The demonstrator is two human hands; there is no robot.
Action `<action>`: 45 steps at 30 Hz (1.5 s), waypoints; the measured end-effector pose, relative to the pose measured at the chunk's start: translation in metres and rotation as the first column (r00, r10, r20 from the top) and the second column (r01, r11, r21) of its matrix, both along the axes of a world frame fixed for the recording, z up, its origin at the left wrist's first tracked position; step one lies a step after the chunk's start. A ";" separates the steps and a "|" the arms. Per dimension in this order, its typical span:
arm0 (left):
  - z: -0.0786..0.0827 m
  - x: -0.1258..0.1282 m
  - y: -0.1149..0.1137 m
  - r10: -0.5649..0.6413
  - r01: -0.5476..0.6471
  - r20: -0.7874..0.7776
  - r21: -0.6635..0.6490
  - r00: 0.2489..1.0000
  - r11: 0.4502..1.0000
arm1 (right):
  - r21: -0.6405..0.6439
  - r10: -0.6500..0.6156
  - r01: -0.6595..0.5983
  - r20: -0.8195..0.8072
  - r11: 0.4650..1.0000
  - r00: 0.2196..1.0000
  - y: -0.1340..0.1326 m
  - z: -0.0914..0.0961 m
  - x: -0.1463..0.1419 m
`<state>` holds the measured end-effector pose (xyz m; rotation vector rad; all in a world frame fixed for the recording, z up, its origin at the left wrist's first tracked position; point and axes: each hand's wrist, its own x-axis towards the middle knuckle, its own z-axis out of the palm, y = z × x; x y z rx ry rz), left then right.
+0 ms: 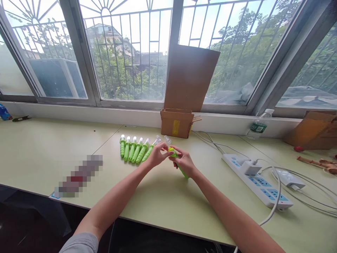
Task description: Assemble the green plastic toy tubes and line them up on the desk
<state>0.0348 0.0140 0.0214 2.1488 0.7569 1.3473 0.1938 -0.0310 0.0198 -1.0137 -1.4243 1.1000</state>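
A green tube (183, 173), ridged like bamboo, lies in my right hand (186, 163), whose fingers are wrapped round it. The tube slants up and away from me, with a yellow part at its upper end. My left hand (158, 154) is closed in a pinch at that yellow end, and its fingers partly hide it. Just left of my hands, several similar green tubes (135, 151) lie side by side in a row, white or clear tips pointing toward the window. A small clear plastic piece (167, 140) rests on the table behind my hands.
A cardboard box (175, 123) with its flap raised stands against the window ledge. To the right are a white power strip (258, 182) with cables, an adapter (288, 178) and a plastic bottle (259, 124). A blurred-out object (79, 175) lies at the left front edge.
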 end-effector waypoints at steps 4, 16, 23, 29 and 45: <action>0.003 -0.001 -0.003 -0.013 0.013 -0.012 0.016 1.000 1.000 | -0.070 0.044 -0.048 -0.056 0.996 0.997 -0.002 0.003 0.001; 0.007 -0.003 -0.004 -0.051 0.051 -0.037 0.003 0.998 0.999 | -0.151 0.139 -0.164 -0.161 0.975 0.977 -0.006 0.008 0.004; 0.006 -0.004 -0.002 -0.075 0.071 -0.065 -0.059 0.995 0.996 | -0.223 0.151 -0.202 -0.226 0.954 0.962 -0.005 0.006 0.005; 0.003 -0.001 0.000 -0.045 0.044 -0.043 -0.024 0.998 0.999 | -0.245 0.164 -0.224 -0.244 0.943 0.956 -0.003 0.004 0.007; 0.005 0.000 -0.005 -0.067 0.067 -0.009 -0.014 0.998 0.998 | -0.260 0.201 -0.285 -0.308 0.923 0.930 -0.003 0.004 0.008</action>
